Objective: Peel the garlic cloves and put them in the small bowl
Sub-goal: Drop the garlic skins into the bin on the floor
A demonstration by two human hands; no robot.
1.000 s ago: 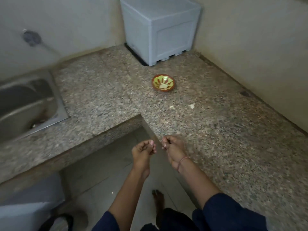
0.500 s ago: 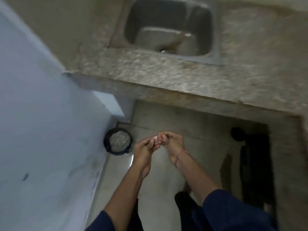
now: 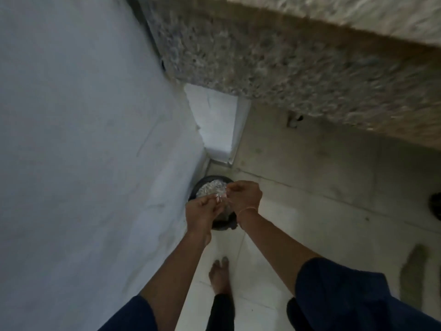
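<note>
My left hand point(image 3: 202, 212) and my right hand point(image 3: 244, 196) meet fingertip to fingertip low over a black waste bin point(image 3: 208, 179) on the floor. Between the curled fingers of both hands is a small pale garlic piece point(image 3: 220, 199). It is too small and blurred to tell clove from skin. The bin holds a crumpled, shiny clear liner point(image 3: 211, 188). The small bowl is out of view.
A pale blue-white wall point(image 3: 83, 139) fills the left side. The speckled granite counter edge point(image 3: 274, 68) runs across the top right, above the bin. Light floor tiles point(image 3: 310, 199) lie on the right, and my bare foot point(image 3: 219, 275) stands just behind the bin.
The view has swung left and down, from the counter with the bowl, past the sink, to the floor bin. My hands came together and now hover right over the bin.
</note>
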